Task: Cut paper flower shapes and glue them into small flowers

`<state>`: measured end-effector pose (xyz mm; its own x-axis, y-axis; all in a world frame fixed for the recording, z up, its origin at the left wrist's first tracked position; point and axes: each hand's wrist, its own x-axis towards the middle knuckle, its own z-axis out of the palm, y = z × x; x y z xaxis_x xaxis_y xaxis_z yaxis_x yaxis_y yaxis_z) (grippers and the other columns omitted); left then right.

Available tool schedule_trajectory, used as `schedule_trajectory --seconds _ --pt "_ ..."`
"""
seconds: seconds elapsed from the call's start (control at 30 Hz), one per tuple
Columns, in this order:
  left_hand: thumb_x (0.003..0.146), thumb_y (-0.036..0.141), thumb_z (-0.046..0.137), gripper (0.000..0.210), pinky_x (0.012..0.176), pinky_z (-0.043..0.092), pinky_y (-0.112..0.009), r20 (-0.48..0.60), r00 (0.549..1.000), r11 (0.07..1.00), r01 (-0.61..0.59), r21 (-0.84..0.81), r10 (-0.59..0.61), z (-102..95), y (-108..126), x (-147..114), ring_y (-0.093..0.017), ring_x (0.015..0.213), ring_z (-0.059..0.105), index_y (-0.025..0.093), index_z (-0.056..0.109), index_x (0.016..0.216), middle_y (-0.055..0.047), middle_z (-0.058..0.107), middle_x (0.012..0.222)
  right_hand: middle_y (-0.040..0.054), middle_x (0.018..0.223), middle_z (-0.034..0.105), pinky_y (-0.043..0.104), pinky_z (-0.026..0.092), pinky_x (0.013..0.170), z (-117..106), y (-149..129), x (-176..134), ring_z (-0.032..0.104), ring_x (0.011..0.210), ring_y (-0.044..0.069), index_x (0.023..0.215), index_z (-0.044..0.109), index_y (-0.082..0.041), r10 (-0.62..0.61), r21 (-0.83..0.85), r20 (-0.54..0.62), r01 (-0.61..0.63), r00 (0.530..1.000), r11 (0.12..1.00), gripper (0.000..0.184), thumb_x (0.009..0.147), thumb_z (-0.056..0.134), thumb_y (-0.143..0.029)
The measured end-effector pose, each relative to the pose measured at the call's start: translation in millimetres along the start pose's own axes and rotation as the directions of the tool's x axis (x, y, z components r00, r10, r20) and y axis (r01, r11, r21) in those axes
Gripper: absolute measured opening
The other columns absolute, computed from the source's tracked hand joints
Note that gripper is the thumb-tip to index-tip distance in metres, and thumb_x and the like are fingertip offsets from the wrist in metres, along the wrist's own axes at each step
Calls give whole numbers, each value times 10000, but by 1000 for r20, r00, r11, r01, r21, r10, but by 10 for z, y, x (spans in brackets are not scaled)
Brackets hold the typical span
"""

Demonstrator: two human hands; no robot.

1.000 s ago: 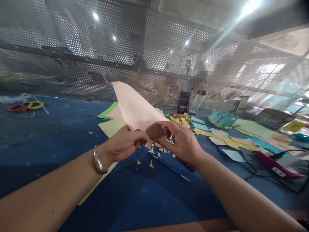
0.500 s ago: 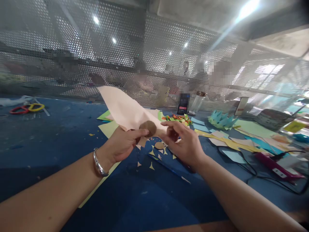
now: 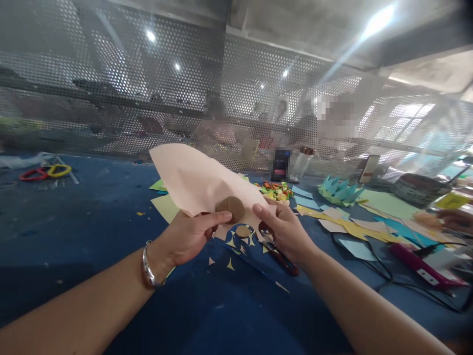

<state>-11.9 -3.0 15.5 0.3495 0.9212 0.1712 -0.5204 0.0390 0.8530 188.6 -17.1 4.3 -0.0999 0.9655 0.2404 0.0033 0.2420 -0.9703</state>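
Observation:
A large pale pink sheet of paper [image 3: 195, 175] is held up between my hands over the table. My left hand [image 3: 192, 231] pinches its lower edge, with the thumb pressing a brown cardboard disc [image 3: 233, 208] flat against the sheet. My right hand [image 3: 288, 227] grips the paper's right end between thumb and fingers. Beneath the sheet lie a second brown disc [image 3: 243, 231], several small paper scraps [image 3: 230, 265] and a blue pencil-like stick [image 3: 254, 268]. Dark-red-handled scissors [image 3: 284, 260] rest beside my right hand, partly hidden by it.
Red-and-yellow scissors [image 3: 46, 172] lie far left. Farther back are a pile of coloured paper bits [image 3: 275, 191], a phone [image 3: 281, 165] and a glass bottle [image 3: 303, 162]. To the right sit a blue folded-paper piece [image 3: 340, 191], a purple power strip [image 3: 424, 266] and another person's hand [image 3: 453, 219].
The right end of the paper has opened out flatter, and my right thumb now lies on top of it. The scissors show more. Another person's hand has appeared at the right edge.

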Motion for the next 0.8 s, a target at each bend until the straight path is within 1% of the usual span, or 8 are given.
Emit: schedule_trajectory --seconds 0.07,0.17,0.23,0.37,0.47,0.6,0.7,0.8 --pt "704 124 850 463 902 591 -388 -13 999 999 46 22 -45 17 -29 -8 -280 1045 729 232 751 1143 -63 793 1037 34 818 724 324 527 628 49 -25 -34 649 646 180 978 704 -222 -6 100 18 4 1000 995 333 793 803 -480" --pt "688 142 858 441 908 584 -396 -61 996 996 69 56 -66 40 -78 -12 -279 1015 737 238 766 1109 -45 800 981 52 887 761 375 569 728 101 -54 -53 704 753 223 1024 733 -227 -19 189 10 17 1000 982 366 738 860 -416" --pt "696 163 860 410 944 568 -396 -71 996 997 52 58 -48 51 -109 -9 -273 1038 730 229 772 1091 -52 801 1005 61 915 775 391 581 753 115 -54 -46 720 786 236 1018 742 -221 -13 217 -16 17 1000 976 379 715 876 -406" --pt "734 165 834 367 1041 512 -396 -41 999 999 30 17 -29 89 -148 -13 -244 1113 706 239 768 1087 -50 786 1115 65 947 789 418 592 818 119 -31 -27 738 859 259 1024 751 -215 3 241 -44 7 999 970 430 662 910 -386" --pt "720 166 839 326 1057 494 -410 -88 995 999 48 12 -47 129 -155 -30 -253 1167 681 234 771 1031 -46 792 1085 64 949 792 424 595 827 119 -18 -21 745 876 266 1014 753 -217 2 262 -25 5 1000 965 403 676 903 -378" --pt "695 203 866 210 1027 513 -425 -144 986 995 90 36 -84 143 -167 -41 -280 1127 694 189 776 884 -72 803 932 64 955 791 408 593 821 118 9 -10 747 833 246 1013 754 -214 1 305 -6 1 1000 952 347 712 887 -326" --pt "694 181 865 300 1032 512 -419 -126 991 999 54 7 -53 144 -172 -36 -268 1140 689 216 771 977 -58 802 952 60 980 787 407 585 863 116 29 -4 743 860 238 1049 748 -217 -4 312 -8 6 1000 950 368 723 880 -324" --pt "700 132 846 427 1031 508 -389 -110 994 1000 5 -7 -6 167 -164 -29 -245 1172 677 264 750 1095 -38 798 1006 61 986 779 423 585 874 114 23 -9 737 885 249 1053 739 -218 -1 283 -24 8 1000 959 372 740 864 -375"
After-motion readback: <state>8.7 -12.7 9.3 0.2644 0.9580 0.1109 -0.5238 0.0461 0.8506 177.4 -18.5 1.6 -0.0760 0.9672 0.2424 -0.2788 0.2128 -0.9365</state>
